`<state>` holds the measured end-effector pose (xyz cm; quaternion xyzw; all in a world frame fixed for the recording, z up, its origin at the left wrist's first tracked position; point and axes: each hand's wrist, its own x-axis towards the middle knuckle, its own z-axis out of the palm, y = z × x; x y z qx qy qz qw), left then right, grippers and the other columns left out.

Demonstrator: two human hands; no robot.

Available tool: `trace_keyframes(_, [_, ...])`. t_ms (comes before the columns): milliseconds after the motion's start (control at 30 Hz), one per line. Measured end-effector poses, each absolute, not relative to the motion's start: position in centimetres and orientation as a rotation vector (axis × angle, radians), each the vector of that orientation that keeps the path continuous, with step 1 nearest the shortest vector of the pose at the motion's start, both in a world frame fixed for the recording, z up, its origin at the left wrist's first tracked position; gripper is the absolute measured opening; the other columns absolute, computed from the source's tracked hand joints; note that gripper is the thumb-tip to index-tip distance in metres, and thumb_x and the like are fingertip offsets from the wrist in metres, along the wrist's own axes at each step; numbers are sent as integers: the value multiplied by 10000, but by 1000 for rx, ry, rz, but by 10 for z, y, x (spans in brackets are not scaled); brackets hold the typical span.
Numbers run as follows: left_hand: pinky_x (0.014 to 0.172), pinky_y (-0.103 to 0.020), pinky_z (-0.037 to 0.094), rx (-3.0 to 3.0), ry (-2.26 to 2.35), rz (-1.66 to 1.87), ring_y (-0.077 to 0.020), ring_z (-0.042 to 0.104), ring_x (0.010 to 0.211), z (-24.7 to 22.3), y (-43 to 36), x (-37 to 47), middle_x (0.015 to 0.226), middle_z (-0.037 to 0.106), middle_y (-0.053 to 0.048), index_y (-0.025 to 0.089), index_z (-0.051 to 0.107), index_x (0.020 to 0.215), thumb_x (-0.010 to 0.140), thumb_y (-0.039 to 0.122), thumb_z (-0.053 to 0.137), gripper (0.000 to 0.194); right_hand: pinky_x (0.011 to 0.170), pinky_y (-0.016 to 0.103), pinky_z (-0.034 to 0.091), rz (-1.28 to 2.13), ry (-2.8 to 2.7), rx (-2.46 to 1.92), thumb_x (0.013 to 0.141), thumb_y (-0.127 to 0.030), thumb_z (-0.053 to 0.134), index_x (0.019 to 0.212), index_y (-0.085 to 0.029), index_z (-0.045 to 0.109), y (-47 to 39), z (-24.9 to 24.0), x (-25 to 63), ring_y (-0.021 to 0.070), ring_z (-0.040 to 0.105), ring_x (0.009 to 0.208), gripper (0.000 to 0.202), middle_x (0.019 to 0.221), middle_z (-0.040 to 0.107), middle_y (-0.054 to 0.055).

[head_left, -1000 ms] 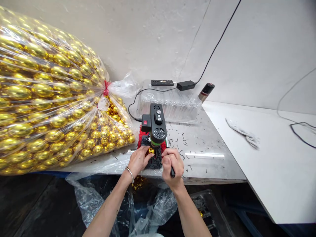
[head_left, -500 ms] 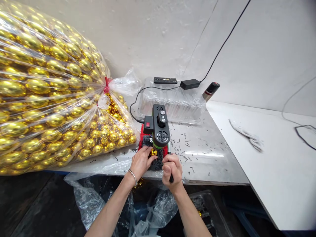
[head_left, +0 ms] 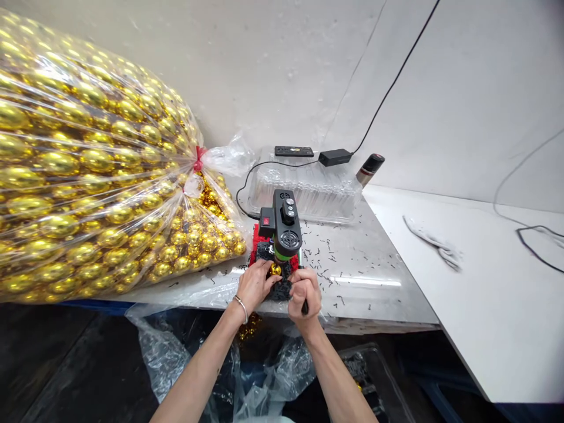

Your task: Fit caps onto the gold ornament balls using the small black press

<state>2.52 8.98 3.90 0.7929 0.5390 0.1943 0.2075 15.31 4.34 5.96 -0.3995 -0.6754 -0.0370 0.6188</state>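
A small black machine (head_left: 284,226) with a red switch and a green band stands near the front edge of the shiny metal table (head_left: 365,276). Under its head sits a small gold ball (head_left: 275,269), held in the fingertips of my left hand (head_left: 256,284). My right hand (head_left: 303,294) is closed around a black lever handle beside the machine's base. Black shavings lie on the red pad around the base.
A huge clear bag of gold balls (head_left: 88,182) fills the left of the table. Behind the machine are a clear plastic tray (head_left: 308,191), a power adapter (head_left: 335,157), a remote and a spray can (head_left: 369,168). A white table (head_left: 484,282) adjoins at the right. Plastic bags hang below.
The view shifted slightly; my right hand has drawn the lever handle closer to the machine. My left hand still holds the gold ball under the head.
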Motion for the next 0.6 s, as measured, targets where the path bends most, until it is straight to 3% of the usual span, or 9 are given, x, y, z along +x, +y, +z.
trace_keyframes(167, [843, -321, 464, 1916, 1453, 786, -227, 626, 940, 43, 74, 12, 1033, 676, -96, 160, 651, 1076, 807, 399, 616, 362, 603, 256, 405, 46, -1523, -1006, 890, -90, 396, 658, -196, 437, 39, 115, 152, 112, 506, 665, 258, 678, 496, -2])
trace_keyframes(300, [673, -259, 444, 1578, 1228, 589, -172, 601, 740, 35, 32, -5, 806, 682, -22, 168, 701, 933, 791, 521, 579, 400, 609, 256, 394, 74, -1508, -1027, 892, -91, 402, 655, -193, 441, 38, 125, 149, 113, 500, 668, 261, 675, 493, -4])
trace_keyframes(433, [521, -229, 374, 1213, 1237, 444, -125, 509, 555, 4, -7, -9, 584, 565, 20, 143, 674, 746, 720, 598, 611, 460, 607, 264, 392, 46, -1478, -998, 891, -79, 387, 658, -193, 447, 38, 112, 147, 123, 509, 674, 266, 662, 491, 0])
trace_keyframes(533, [545, -235, 436, 687, 1272, 565, -126, 553, 600, -10, -21, -12, 680, 591, -1, 149, 650, 826, 682, 610, 657, 483, 601, 269, 394, 45, -1506, -984, 885, -74, 390, 661, -195, 448, 37, 108, 148, 128, 504, 671, 262, 657, 487, 2])
trace_keyframes(600, [626, -258, 489, 350, 1125, 585, -142, 615, 700, -5, -24, -18, 793, 629, -41, 149, 645, 903, 703, 530, 689, 433, 598, 272, 394, 43, -1525, -975, 882, -70, 393, 661, -196, 449, 37, 108, 149, 130, 504, 671, 260, 654, 485, 3])
